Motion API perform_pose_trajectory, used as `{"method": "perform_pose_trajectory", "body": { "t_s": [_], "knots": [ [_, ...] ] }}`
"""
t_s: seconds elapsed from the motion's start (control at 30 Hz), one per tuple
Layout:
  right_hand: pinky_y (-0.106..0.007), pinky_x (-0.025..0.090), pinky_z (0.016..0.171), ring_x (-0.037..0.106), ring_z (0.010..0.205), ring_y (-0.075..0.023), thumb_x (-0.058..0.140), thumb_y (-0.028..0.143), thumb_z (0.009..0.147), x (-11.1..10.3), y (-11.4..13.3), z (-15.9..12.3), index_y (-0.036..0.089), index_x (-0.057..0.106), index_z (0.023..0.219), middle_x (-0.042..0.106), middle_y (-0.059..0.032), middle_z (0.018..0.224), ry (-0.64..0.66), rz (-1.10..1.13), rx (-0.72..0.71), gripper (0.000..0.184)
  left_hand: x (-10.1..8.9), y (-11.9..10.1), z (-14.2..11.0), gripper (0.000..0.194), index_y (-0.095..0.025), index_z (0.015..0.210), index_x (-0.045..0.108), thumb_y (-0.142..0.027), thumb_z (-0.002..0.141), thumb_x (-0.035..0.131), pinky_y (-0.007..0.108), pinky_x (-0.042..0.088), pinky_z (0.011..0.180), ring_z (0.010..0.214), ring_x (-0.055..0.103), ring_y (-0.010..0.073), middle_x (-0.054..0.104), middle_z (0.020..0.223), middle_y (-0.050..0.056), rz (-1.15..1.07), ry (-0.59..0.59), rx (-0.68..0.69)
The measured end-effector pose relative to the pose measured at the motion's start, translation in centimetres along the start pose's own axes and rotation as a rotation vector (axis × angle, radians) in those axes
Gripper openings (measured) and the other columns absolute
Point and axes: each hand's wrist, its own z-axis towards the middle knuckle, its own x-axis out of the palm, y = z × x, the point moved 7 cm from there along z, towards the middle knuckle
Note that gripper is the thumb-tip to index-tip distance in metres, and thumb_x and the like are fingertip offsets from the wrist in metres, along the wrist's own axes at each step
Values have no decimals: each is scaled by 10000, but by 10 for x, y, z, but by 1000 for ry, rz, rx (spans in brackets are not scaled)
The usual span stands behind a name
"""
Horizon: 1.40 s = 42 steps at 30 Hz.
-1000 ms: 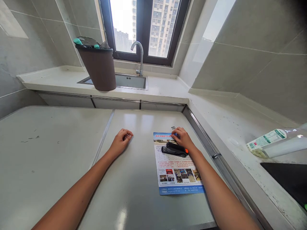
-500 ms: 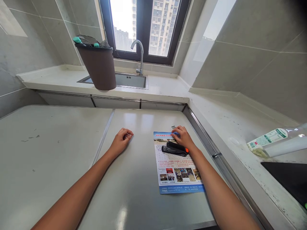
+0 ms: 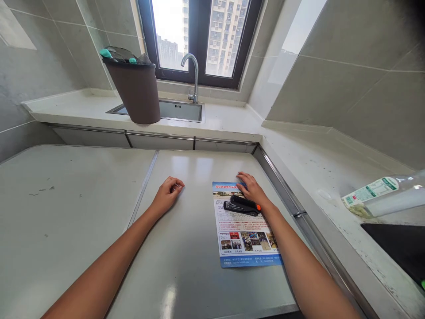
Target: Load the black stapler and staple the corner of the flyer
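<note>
My left hand (image 3: 169, 193) rests on the white tabletop (image 3: 179, 248), loosely curled, with nothing visible in it. On the right, my right hand (image 3: 251, 188) lies over the top right corner of a printed flyer (image 3: 244, 260), fingers stretched out past its upper edge onto the table. A black stapler (image 3: 241, 206) with an orange-red end sits across the flyer, just below the right hand, close to the wrist. The small staple strips seen earlier above the flyer are hidden, with the right fingers over that spot.
A brown bin (image 3: 137, 93) with a dark liner stands at the edge of the sink (image 3: 182, 111), near the faucet (image 3: 195, 77). On the right counter lie a clear bottle (image 3: 381, 195) and a black flat object (image 3: 395, 248). Small dark scraps (image 3: 43, 190) dot the left tabletop.
My right hand has extended its fingers forward, covering the small staple strips that showed above the flyer. My left hand, the stapler and the flyer stay put.
</note>
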Motion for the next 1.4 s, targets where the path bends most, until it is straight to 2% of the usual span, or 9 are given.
{"method": "perform_pose_trajectory", "body": {
  "t_s": [0.13, 0.33, 0.6, 0.77, 0.97, 1.13, 1.2, 1.33, 1.4],
  "knots": [
    [-563, 384, 1218, 453, 1459, -314, 443, 436, 1041, 8, -8, -1, 229, 560, 1434, 502, -140, 1559, 24, -1, -3, 459, 0, 0, 0, 188, -238, 954, 713, -324, 944, 546, 330, 469, 783, 822, 565, 178, 610, 987, 40, 1, -4, -2],
    [-622, 340, 1234, 426, 1493, -330, 451, 416, 1031, 17, -15, -1, 256, 559, 1454, 489, -116, 1585, 75, -29, 30, 465, 0, 3, 1, 171, -240, 955, 713, -324, 941, 564, 327, 464, 785, 817, 564, 172, 606, 986, 33, -7, -8, 0],
    [-649, 325, 1222, 399, 1512, -322, 428, 388, 1043, 17, -13, 0, 281, 554, 1460, 461, -104, 1608, 120, -32, 23, 448, 1, 7, 2, 172, -244, 954, 716, -335, 941, 570, 323, 458, 789, 820, 557, 170, 600, 979, 30, -29, -15, -7],
    [-666, 304, 1222, 389, 1518, -326, 415, 366, 1046, 18, -4, 0, 268, 551, 1461, 447, -119, 1615, 157, -35, 19, 447, -5, 9, 3, 150, -241, 930, 719, -330, 909, 600, 321, 449, 771, 789, 545, 164, 617, 944, 18, -132, -79, -40],
    [-615, 266, 1257, 349, 1542, -290, 394, 364, 1070, 30, 48, 0, 264, 522, 1488, 396, -105, 1649, 227, -21, -73, 449, -12, 23, 3, 117, -220, 905, 721, -315, 843, 696, 284, 416, 717, 723, 513, 140, 574, 774, -10, -477, -167, -197],
    [-569, 252, 1271, 321, 1556, -264, 355, 320, 1080, 51, 103, 5, 238, 489, 1518, 365, -97, 1667, 296, -15, -147, 465, -24, 36, 7, 150, -185, 883, 727, -267, 765, 772, 232, 402, 639, 693, 498, 99, 546, 813, -5, -933, -298, -226],
    [-576, 247, 1270, 309, 1561, -264, 354, 293, 1075, 59, 121, 9, 236, 461, 1540, 358, -103, 1670, 304, -26, -153, 481, -33, 38, 7, 150, -171, 866, 723, -227, 737, 775, 217, 395, 609, 668, 490, 91, 532, 777, -8, -1036, -380, -207],
    [-583, 234, 1270, 290, 1567, -273, 368, 264, 1068, 79, 155, 19, 196, 428, 1559, 338, -120, 1677, 315, -36, -161, 499, -58, 37, 2, 90, -166, 817, 689, -156, 733, 720, 200, 363, 555, 547, 395, 75, 406, 600, -59, -1105, -594, -63],
    [-572, 230, 1273, 286, 1568, -269, 383, 259, 1066, 90, 173, 26, 185, 437, 1550, 334, -122, 1679, 312, -25, -173, 492, -64, 38, 0, 93, -167, 803, 669, -139, 723, 707, 198, 312, 503, 509, 360, 70, 371, 573, -72, -1155, -644, -48]
  ]
}}
